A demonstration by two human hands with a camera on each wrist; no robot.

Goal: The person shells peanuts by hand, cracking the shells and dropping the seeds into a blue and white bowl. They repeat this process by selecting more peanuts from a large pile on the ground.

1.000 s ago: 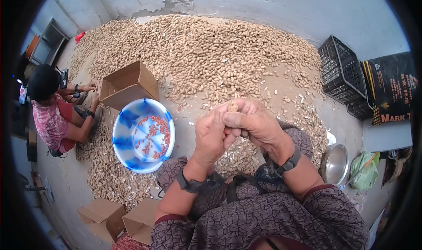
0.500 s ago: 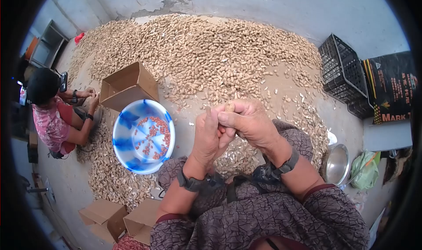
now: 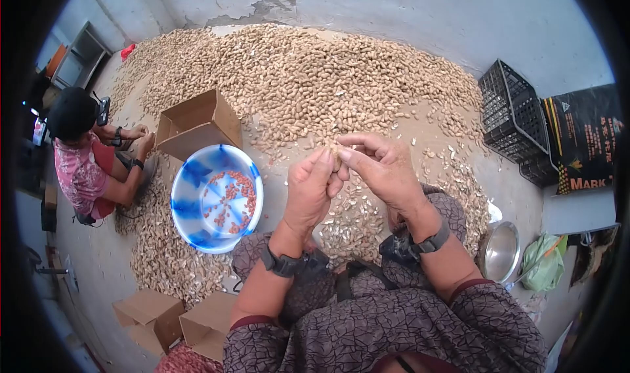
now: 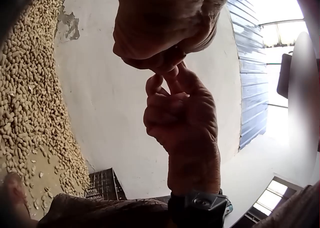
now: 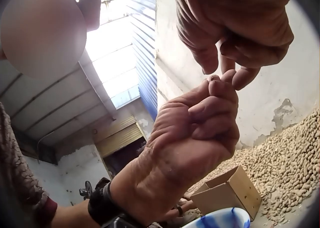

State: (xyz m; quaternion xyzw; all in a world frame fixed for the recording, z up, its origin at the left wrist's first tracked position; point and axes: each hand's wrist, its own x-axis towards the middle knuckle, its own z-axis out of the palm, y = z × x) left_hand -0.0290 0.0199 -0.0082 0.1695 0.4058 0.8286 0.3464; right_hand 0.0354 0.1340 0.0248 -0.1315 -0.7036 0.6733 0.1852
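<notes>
Resting between the fingertips of both hands, an unshelled peanut (image 3: 336, 155) was held above a heap of broken shells (image 3: 354, 232) that was spread between the wearer's legs. By the left hand (image 3: 310, 186) it was pinched between thumb and forefinger, with the other fingers folded towards the palm. By the right hand (image 3: 384, 176) it was gripped from the opposite side with the tips of thumb and forefinger, the gap between them being narrow. The peanut was partly covered by the fingertips, so it could not be told whether the shell had been cracked.

A black strap (image 3: 282, 265) was worn on the left wrist. Beyond the hands, a large pile of unshelled peanuts (image 3: 315, 78) was banked against a pale wall (image 3: 426, 19) whose plaster was flaked in one patch. To the left of the hands was placed a blue-and-white basin (image 3: 216, 245), in which reddish peanut kernels (image 3: 246, 192) were scattered; an open cardboard box (image 3: 226, 120) was set just behind it. Farther left, a crouching person (image 3: 82, 176) in a pink patterned shirt was seen. On the far right were kept a black plastic crate (image 3: 515, 107), a printed sack (image 3: 584, 137), a metal bowl (image 3: 502, 251) and a green plastic bag (image 3: 543, 260).
</notes>
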